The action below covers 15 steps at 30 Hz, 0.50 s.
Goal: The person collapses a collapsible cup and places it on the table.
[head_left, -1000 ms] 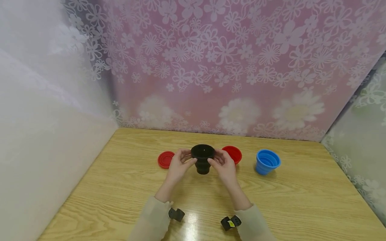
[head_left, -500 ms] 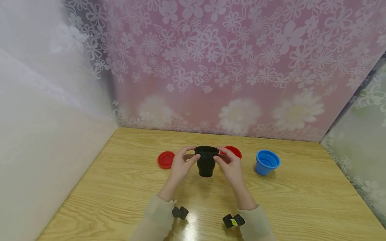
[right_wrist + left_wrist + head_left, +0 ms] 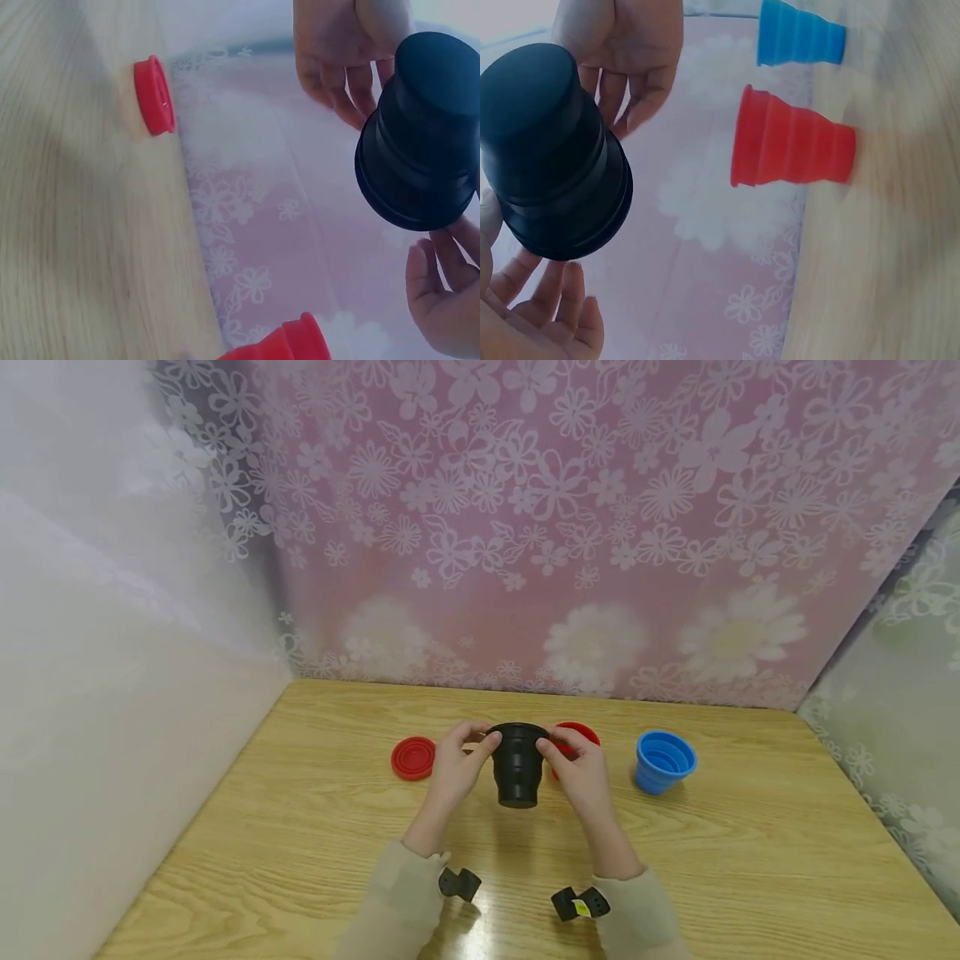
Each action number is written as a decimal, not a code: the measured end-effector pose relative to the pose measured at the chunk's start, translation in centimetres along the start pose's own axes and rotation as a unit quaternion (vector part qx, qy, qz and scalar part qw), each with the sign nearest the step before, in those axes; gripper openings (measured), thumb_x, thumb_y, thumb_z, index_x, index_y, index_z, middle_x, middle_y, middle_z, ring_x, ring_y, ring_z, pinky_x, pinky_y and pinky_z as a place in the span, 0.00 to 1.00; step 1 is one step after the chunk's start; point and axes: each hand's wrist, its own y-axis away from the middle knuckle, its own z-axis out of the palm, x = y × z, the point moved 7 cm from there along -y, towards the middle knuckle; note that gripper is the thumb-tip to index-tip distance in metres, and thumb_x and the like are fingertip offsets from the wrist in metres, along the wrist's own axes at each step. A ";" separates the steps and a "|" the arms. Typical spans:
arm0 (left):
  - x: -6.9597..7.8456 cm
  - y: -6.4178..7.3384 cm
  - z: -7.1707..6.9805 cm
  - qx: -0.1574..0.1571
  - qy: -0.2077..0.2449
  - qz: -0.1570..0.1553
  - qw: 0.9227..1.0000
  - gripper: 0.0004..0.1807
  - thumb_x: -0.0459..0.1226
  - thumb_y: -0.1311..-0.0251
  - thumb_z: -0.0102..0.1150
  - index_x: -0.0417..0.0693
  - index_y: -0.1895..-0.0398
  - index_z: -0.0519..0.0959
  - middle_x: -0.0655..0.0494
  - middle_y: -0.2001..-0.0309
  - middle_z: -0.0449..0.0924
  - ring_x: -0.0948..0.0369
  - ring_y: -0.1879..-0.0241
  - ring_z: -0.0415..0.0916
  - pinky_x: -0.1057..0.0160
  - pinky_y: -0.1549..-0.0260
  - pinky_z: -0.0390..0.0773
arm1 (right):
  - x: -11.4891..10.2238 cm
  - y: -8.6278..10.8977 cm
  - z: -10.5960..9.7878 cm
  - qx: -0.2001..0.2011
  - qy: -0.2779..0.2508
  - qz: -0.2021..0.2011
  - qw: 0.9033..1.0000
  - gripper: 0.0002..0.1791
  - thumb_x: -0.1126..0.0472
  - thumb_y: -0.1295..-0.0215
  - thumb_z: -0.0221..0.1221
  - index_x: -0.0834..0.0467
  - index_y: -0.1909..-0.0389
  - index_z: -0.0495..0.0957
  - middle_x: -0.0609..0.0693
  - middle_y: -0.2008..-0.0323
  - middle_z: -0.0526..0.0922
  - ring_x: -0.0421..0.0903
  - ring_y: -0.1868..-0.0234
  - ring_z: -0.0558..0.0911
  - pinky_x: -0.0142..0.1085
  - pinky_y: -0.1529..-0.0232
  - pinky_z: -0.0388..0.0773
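A black collapsible cup (image 3: 517,768), stretched out to full height, is held above the table between both hands. My left hand (image 3: 456,768) pinches its rim from the left, thumb on the near side and fingers behind. The right hand (image 3: 583,772) grips the opposite side of the rim in the same way. In the left wrist view the black cup (image 3: 547,150) shows its base and stepped wall. The right wrist view has the same cup (image 3: 424,135) with its base turned toward the camera. The cup's inside is hidden in every view.
A flattened red collapsible cup (image 3: 413,758) lies left of the hands. Behind the right hand stands an extended red cup (image 3: 795,139), partly covered in the head view. Farther right is an extended blue cup (image 3: 664,762). A floral curtain (image 3: 525,527) hangs behind the wooden table (image 3: 300,827).
The black cup has moved slightly right and tilted, so its rim opening no longer shows and its outer wall and base do. Both hands moved with it, keeping hold.
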 end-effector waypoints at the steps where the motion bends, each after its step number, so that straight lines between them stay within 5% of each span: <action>1: 0.2 -0.1 0.1 0.002 0.005 0.001 1.000 0.14 0.44 0.47 0.59 0.42 0.66 0.78 0.52 0.64 0.77 0.57 0.61 0.73 0.61 0.66 0.74 | -0.1 0.0 0.0 0.007 -0.014 0.004 1.000 0.17 0.60 0.46 0.61 0.67 0.58 0.77 0.58 0.60 0.77 0.46 0.63 0.77 0.28 0.66 0.74; 7: 0.6 -0.1 0.8 -0.007 0.055 -0.009 0.998 0.15 0.44 0.47 0.59 0.40 0.68 0.76 0.53 0.69 0.76 0.59 0.66 0.74 0.63 0.65 0.74 | -0.3 0.1 -0.3 0.027 -0.083 0.017 0.996 0.16 0.64 0.44 0.59 0.71 0.58 0.75 0.53 0.65 0.78 0.38 0.67 0.76 0.27 0.64 0.74; 15: 0.7 -0.1 1.7 -0.034 0.106 -0.006 0.994 0.13 0.40 0.45 0.58 0.36 0.65 0.76 0.54 0.70 0.74 0.62 0.69 0.70 0.65 0.67 0.73 | 0.0 0.1 -0.8 0.025 -0.096 0.023 0.995 0.14 0.65 0.44 0.59 0.69 0.59 0.76 0.48 0.69 0.77 0.40 0.68 0.76 0.29 0.64 0.76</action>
